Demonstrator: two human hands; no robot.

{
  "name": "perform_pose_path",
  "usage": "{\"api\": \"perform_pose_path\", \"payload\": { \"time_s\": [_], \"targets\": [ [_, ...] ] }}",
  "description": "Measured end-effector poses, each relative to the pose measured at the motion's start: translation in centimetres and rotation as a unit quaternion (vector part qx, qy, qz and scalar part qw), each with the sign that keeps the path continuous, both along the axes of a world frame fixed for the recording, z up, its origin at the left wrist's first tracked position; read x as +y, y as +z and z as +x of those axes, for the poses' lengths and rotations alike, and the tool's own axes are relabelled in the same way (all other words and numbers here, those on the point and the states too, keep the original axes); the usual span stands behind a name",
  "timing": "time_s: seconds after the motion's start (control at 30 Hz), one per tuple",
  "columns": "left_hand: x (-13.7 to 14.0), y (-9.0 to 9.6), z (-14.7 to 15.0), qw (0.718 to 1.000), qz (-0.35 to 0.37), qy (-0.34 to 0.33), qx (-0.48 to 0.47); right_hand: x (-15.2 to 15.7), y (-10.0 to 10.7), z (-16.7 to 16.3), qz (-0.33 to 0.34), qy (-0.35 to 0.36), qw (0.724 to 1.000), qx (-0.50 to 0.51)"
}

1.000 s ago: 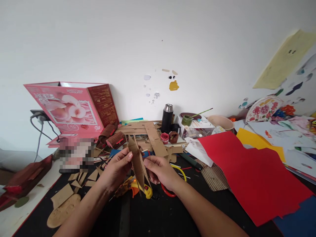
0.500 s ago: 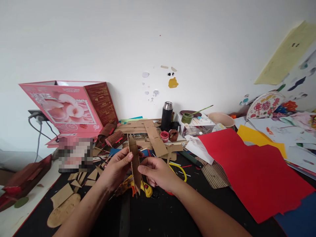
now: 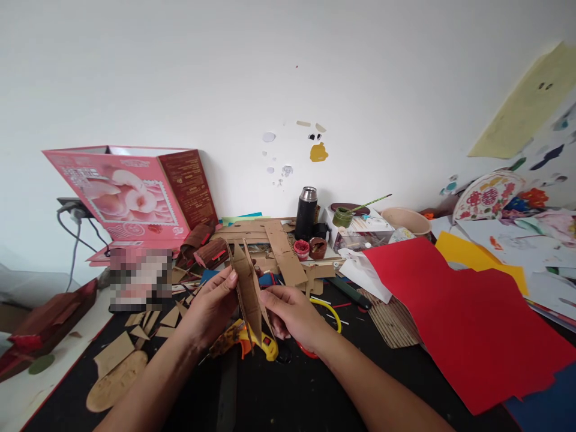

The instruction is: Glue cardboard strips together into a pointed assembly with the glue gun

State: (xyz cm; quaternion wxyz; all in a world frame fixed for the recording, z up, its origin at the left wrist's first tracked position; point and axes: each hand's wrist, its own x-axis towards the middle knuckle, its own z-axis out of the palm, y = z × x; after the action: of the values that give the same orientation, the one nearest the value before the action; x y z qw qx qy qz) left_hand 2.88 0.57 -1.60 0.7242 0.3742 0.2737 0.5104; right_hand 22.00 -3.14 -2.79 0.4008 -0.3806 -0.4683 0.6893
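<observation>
My left hand [image 3: 213,305] is clamped on the folded cardboard piece [image 3: 246,282], thumb pressed to the near side, fingers tucked behind where I can't make them all out. And on the other edge, my right hand [image 3: 294,315] is in on it too, thumb and fingers pinched together on the right-hand wall! The piece stands nearly upright between my hands, long sides spread a little apart, up over the black work surface [image 3: 288,399]. Right behind its lower end lies the yellow glue gun [image 3: 271,349], partly hidden from me. A yellow loop [image 3: 335,318] sits just beyond my right hand, a dark green handle [image 3: 348,293] past that. Out left, cardboard scraps [image 3: 170,317] scatter beside my forearm; out right, red paper [image 3: 468,324] sprawls wide! At the back, the black flask [image 3: 306,216] stands upright, with the pink box [image 3: 135,201] over to its left.
</observation>
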Motion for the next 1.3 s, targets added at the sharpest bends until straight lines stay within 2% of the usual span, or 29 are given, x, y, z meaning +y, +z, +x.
{"api": "perform_pose_path", "payload": {
  "time_s": [0.2, 0.47, 0.67, 1.0, 1.13, 1.3],
  "targets": [
    [0.0, 0.0, -0.2, 0.999, -0.006, -0.037, 0.005, 0.3, -0.6, 0.0, 0.006, -0.034, 0.999, 0.019],
    [0.0, 0.2, -0.3, 1.0, -0.002, -0.021, 0.017, -0.1, -0.2, -0.1, 0.003, 0.024, 1.0, 0.004],
    [-0.2, 0.0, -0.2, 0.999, -0.008, -0.033, 0.027, -0.3, 0.2, -0.4, 0.018, 0.031, 0.999, 0.03],
    [-0.4, 0.3, 0.2, 0.999, 0.008, -0.039, 0.032, -0.4, 0.5, -0.5, 0.028, 0.03, 0.999, -0.005],
    [-0.4, 0.5, 0.2, 0.999, 0.009, -0.029, 0.027, -0.4, 0.1, -0.5, 0.026, 0.036, 0.999, 0.012],
    [-0.2, 0.7, -0.1, 1.0, 0.009, 0.016, 0.005, -0.2, -0.1, -0.1, 0.006, 0.023, 0.999, 0.03]
  ]
}}
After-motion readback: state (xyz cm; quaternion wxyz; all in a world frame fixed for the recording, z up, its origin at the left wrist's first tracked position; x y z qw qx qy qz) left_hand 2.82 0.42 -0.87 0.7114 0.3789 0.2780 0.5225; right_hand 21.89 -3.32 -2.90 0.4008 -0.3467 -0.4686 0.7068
